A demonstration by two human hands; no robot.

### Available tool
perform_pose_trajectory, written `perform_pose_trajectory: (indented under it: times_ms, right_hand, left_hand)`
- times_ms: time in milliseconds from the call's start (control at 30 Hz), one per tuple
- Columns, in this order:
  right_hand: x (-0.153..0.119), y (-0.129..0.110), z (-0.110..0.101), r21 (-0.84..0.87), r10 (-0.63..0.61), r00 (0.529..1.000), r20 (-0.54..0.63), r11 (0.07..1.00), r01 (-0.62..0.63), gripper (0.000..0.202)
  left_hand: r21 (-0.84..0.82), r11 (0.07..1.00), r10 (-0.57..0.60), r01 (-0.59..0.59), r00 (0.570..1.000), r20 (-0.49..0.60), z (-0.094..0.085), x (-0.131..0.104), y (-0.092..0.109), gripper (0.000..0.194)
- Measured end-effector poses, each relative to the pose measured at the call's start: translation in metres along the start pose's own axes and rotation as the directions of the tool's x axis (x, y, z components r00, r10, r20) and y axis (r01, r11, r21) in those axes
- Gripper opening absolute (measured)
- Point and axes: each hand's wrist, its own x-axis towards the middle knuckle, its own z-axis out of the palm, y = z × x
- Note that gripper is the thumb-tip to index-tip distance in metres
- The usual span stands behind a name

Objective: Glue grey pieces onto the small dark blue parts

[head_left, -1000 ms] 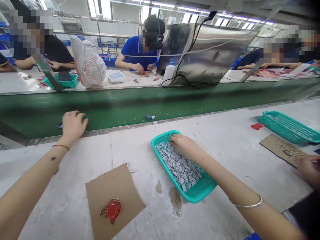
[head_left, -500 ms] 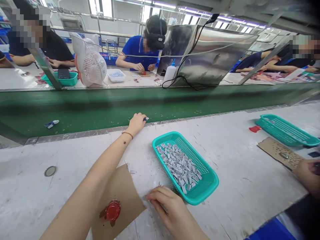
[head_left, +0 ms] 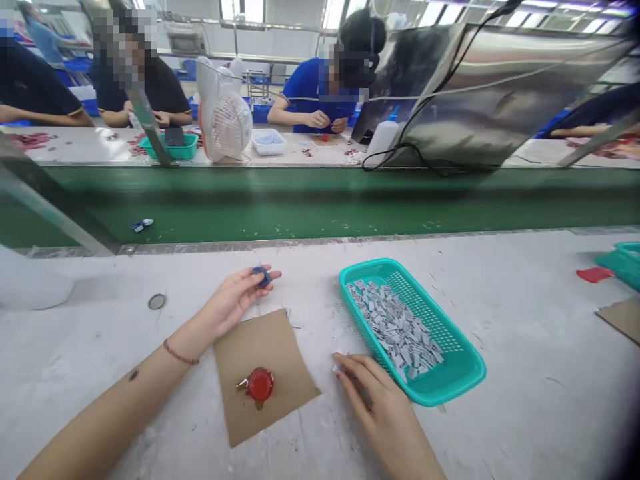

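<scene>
Locate the blue piece [head_left: 261, 276] in the left hand [head_left: 237, 298], above the worktable [head_left: 525, 333] and just beyond the far edge of the cardboard sheet [head_left: 267, 333]. Note the left thumb and fingers gripping the blue piece, palm partly turned up, fingertips projecting past it. Note the right hand [head_left: 380, 407] between the cardboard sheet and the teal basket [head_left: 463, 375], thumb and forefinger pinched on a small pale piece [head_left: 335, 368], too small to identify.

See on the cardboard sheet a round red piece [head_left: 261, 385] with a wet-looking smear around it. See in the teal basket a heap of small grey pieces [head_left: 395, 327], with the near right end bare. Find a round metal cap [head_left: 157, 302] lying to the left of the cardboard sheet.

Beyond the worktable, find the green belt [head_left: 310, 207], bearing a blue-and-white piece [head_left: 142, 225] toward the left. Across the belt, note a white fan [head_left: 230, 123], a white tray [head_left: 269, 151], a co-worker in a blue shirt [head_left: 307, 83] and a white bottle [head_left: 383, 141] beside a metal panel [head_left: 500, 93].
</scene>
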Motion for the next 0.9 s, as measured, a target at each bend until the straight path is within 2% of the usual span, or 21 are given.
perform_pose_trajectory:
  times_ms: [167,267,367,533,733,833,900]
  right_hand:
    - [-0.002,0.005,0.009,-0.155,-0.173,0.981,-0.087,0.975,0.158,0.025]
    - [-0.001,0.004,0.013,-0.227,-0.23,0.967,-0.106,0.953,0.201,0.028]
    - [-0.001,0.002,0.014,-0.27,-0.245,0.964,-0.104,0.94,0.209,0.03]
    - [0.001,0.0,0.014,-0.301,-0.25,0.965,-0.078,0.929,0.216,0.029]
    - [0.003,-0.001,0.015,-0.286,-0.205,0.975,-0.088,0.942,0.173,0.027]
    - [0.005,-0.015,0.012,-0.229,-0.174,0.98,-0.095,0.962,0.148,0.024]
    - [0.008,-0.032,0.01,-0.126,-0.136,0.988,-0.071,0.984,0.127,0.02]
  left_hand:
    - [0.055,0.997,0.054,-0.05,0.995,-0.083,-0.029,-0.07,-0.016,0.02]
    - [0.022,0.996,0.09,-0.088,0.987,-0.13,-0.043,-0.098,-0.023,0.028]
    - [0.043,0.989,0.147,-0.143,0.98,-0.134,-0.055,-0.116,-0.028,0.03]
    - [0.069,0.983,0.177,-0.17,0.978,-0.112,-0.067,-0.129,-0.038,0.023]
    - [0.136,0.98,0.153,-0.143,0.986,-0.065,-0.065,-0.133,-0.044,0.02]
    - [0.148,0.979,0.145,-0.138,0.989,-0.041,-0.063,-0.134,-0.044,0.019]
    - [0.161,0.978,0.139,-0.132,0.99,-0.031,-0.063,-0.135,-0.044,0.018]
